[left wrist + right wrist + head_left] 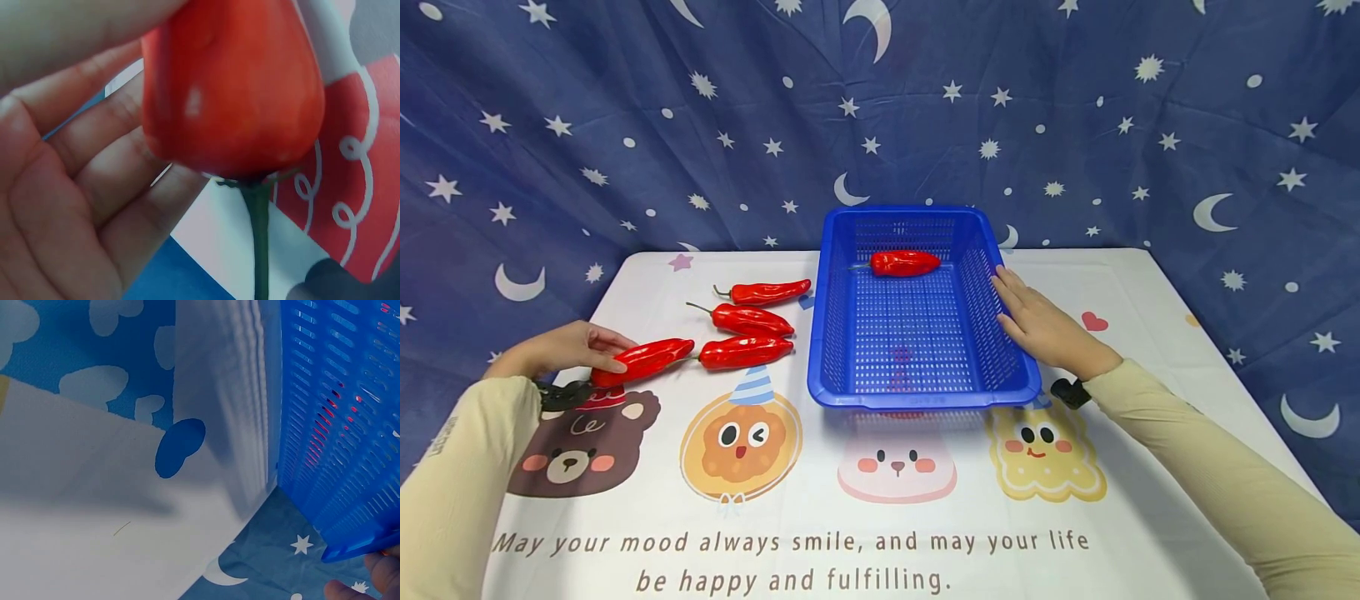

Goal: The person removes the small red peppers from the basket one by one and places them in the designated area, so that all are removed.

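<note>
My left hand (576,350) holds a glossy red chili pepper (651,360) at the table's left side, its tip pointing right. In the left wrist view the thumb lies over the pepper (234,94) with the fingers behind it, and its green stem (259,231) hangs free. My right hand (1048,329) rests on the right rim of a blue plastic basket (925,398), its fingers fairly straight. The right wrist view shows fingertips (384,572) at the rim beside the slotted basket wall (325,425). Inside the basket, near the back, lies one red chili pepper (906,263).
Left of the basket lie three more chili peppers, the back one (767,292), the middle one (751,320) and the front one (745,352). A white printed tablecloth (1000,575) covers the table. Behind hangs a dark blue star-and-moon curtain (925,100).
</note>
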The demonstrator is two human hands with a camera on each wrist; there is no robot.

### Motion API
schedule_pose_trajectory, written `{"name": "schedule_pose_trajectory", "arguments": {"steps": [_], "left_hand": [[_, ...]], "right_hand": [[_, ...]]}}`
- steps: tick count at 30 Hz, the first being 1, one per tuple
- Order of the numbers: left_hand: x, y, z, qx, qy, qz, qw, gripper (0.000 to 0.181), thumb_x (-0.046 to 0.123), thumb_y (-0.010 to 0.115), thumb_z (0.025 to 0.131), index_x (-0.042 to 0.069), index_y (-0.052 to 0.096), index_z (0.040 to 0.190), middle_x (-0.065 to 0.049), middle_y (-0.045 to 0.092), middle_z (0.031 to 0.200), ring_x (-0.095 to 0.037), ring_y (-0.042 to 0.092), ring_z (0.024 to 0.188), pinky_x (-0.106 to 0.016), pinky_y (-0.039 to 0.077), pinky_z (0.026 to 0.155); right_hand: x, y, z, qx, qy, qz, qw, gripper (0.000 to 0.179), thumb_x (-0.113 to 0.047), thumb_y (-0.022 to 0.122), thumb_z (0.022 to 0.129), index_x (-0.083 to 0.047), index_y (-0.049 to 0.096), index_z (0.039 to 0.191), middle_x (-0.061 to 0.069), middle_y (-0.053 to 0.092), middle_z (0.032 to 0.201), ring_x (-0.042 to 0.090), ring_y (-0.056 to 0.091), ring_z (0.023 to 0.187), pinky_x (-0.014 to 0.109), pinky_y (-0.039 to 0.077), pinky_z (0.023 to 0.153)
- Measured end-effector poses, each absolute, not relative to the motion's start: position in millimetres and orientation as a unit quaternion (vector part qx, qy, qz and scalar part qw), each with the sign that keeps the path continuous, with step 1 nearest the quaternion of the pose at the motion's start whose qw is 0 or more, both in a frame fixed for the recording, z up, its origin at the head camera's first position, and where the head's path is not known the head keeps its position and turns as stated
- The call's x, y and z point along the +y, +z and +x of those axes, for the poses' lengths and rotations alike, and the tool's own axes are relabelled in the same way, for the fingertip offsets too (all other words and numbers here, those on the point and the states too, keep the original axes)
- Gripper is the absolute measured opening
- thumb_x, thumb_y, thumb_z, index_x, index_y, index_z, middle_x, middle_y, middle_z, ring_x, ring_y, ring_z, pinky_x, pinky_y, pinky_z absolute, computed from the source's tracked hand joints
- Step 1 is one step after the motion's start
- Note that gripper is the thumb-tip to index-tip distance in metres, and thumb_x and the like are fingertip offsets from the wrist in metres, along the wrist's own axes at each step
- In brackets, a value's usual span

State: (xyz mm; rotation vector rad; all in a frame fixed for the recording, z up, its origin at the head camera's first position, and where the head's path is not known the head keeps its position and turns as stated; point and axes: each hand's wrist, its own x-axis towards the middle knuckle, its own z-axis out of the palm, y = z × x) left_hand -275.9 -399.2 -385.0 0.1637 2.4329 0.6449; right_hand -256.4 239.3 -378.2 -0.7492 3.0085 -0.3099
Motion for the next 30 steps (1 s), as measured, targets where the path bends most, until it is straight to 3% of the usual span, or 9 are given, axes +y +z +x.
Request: {"name": "schedule_pose_trajectory", "arguments": {"steps": [5,13,30], "left_hand": [[-403.2,-387.9,-272.6,0.916,0.248,0.057,0.311,0.061,0.025,0.069,0.084,-0.013,0.049,0.127,-0.015,0.069,0.103,-0.017,0.060,0.091,-0.041,0.052,0.082],[-408.0,-390.8,-269.8,0.913,0.253,0.059,0.314,0.061,0.023,0.069,0.084,-0.014,0.048,0.127,-0.018,0.069,0.105,-0.018,0.063,0.093,-0.049,0.051,0.088],[-403.4,-383.3,-278.3,0.906,0.230,0.075,0.348,0.056,0.015,0.072,0.081,-0.017,0.050,0.122,-0.019,0.069,0.100,-0.017,0.063,0.087,-0.042,0.055,0.085]], "right_hand": [[239.3,-377.5,-256.5,0.965,-0.102,-0.240,0.016,0.062,-0.026,0.036,0.100,0.003,0.011,0.149,0.021,0.006,0.157,0.038,0.009,0.145,0.056,0.016,0.115],[239.9,-378.3,-257.3,0.966,-0.098,-0.239,0.019,0.062,-0.027,0.035,0.100,0.003,0.010,0.149,0.020,0.005,0.157,0.037,0.007,0.145,0.056,0.016,0.115],[239.4,-377.2,-255.6,0.966,-0.099,-0.239,0.015,0.062,-0.026,0.036,0.100,0.004,0.011,0.149,0.021,0.006,0.157,0.039,0.009,0.145,0.056,0.016,0.115]]}}
